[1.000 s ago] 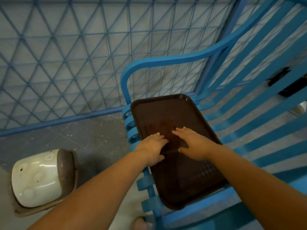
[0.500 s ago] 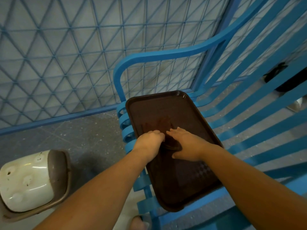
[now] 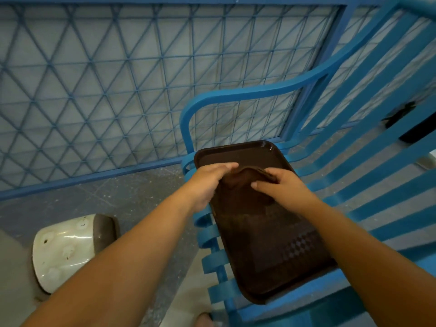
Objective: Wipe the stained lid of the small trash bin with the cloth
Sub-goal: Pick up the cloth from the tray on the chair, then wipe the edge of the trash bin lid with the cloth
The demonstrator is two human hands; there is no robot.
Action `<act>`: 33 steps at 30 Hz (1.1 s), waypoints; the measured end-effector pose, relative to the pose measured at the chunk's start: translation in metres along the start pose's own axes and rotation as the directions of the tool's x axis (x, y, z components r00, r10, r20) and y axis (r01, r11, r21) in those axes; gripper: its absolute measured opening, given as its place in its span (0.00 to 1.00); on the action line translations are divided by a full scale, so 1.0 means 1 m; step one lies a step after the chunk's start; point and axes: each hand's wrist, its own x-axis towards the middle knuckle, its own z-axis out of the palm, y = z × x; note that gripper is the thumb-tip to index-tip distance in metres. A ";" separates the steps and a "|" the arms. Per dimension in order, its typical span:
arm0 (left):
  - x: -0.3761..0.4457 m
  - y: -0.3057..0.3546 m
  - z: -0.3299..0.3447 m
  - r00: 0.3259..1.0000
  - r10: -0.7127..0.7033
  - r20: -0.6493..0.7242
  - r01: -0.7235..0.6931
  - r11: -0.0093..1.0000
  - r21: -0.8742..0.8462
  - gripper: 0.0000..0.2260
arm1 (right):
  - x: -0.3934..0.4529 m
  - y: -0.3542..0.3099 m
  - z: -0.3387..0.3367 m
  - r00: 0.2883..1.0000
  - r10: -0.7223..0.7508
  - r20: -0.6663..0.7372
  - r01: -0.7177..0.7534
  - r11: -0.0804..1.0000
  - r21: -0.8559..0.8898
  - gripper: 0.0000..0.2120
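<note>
Both my hands are over the far half of the brown tray (image 3: 271, 244), which sits on the seat of the blue slatted chair (image 3: 368, 175). My left hand (image 3: 207, 182) grips the left edge of the brown cloth (image 3: 245, 185), fingers curled over the top of it; motion blur there, so I can't tell exactly how the thumb sits. My right hand (image 3: 280, 182) pinches the cloth's right edge, thumb on the near side, fingers wrapped behind. The cloth is bunched btwn the 2 hands w/ its top edge arched up in a hump, the rest hanging down toward the tray; its long axis runs left-right, across the tray's width. The tray's long axis runs away from me, tilted a bit to the left at the far end. The small trash bin (image 3: 103, 234) is on the grey floor, well apart from the chair, down at my lower left. Its white lid (image 3: 63, 251) faces up w/ several small dark stains on it, and its long axis runs roughly near-to-far w/ the brown rim at the right side. Blue wire fencing (image 3: 118, 90) stands behind the chair.
</note>
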 end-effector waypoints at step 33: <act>-0.302 0.011 -0.200 0.743 0.425 -0.517 0.042 0.742 0.669 0.07 | -0.099 -0.181 0.246 0.880 -0.398 0.259 0.474 0.749 -0.462 0.10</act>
